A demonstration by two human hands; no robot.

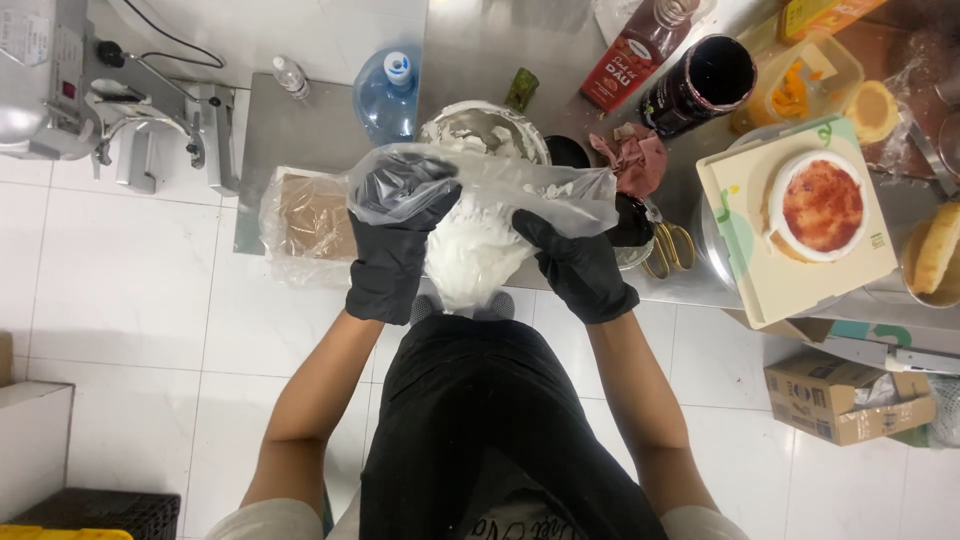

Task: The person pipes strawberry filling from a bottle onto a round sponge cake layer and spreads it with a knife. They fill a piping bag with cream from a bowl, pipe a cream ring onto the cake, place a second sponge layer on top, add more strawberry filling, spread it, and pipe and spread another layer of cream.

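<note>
From the head view, both hands wear black gloves and hold a clear plastic piping bag (480, 215) heavy with white cream; the left hand (395, 240) is partly inside the folded-back mouth of the bag, fingers closed on the film from within, which keeps the opening spread and the cuff clean; the right hand (578, 262) is clenched around the other side of the film, pulling it taut so the cream sinks into the bulge hanging between the wrists. The bag is held above the edge of the steel counter (300, 130), right over a mixing bowl (485, 130) smeared with the same white cream (close enough that drips would fall back in). To the right, well apart from the hands, a round cake topped with red jam (822, 205) sits on a pale board, raised on a turntable; gold-handled scissors (668, 250) lie just beside the right hand; a dark open jar (705, 80) stands behind; a water bottle (388, 90) stands at the left.
</note>
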